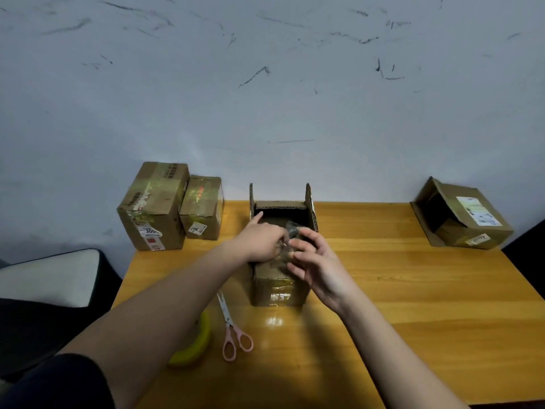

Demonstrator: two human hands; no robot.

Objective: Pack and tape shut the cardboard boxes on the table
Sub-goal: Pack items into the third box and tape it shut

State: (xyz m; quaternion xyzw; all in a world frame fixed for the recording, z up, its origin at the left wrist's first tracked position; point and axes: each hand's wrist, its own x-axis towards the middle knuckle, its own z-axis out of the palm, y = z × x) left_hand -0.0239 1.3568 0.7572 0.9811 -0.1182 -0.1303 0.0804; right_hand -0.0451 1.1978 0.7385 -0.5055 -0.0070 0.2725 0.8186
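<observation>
Left sleeve: a dark sleeve [59, 382] covers the upper left arm at the near left corner of the view; the forearm beyond it is bare.
Yellow object: a rounded yellow-green object [196, 345], partly hidden under the left forearm, lies near the table's front left edge; what it is cannot be told.
Scissors: pink-handled scissors [231, 327] lie flat on the table [413, 290] just beside the yellow object, blades toward the open box.
Left hand: the left hand [259, 242] reaches over the open box's near rim, index finger stretched toward the inside, the other fingers curled onto a clear crumpled piece.
Right hand: the right hand [315, 261] is beside the left, fingers loosely bent, fingertips pinching the same clear piece.
Clear piece: a transparent crumpled piece, tape or film [290, 233], sits between both hands above the box opening; which it is cannot be told.
Open box: the cardboard box [278, 286] stands at the table's middle, two side flaps upright, dark inside, old tape on its near face.
Left boxes: a large taped box [153, 208] and a smaller taped box [202, 208] stand touching at the far left corner, both closed.
Right box: a labelled box [463, 214] lies tilted at the far right corner, one end open.
Wall: a scuffed pale wall [265, 84] rises behind the table.
</observation>
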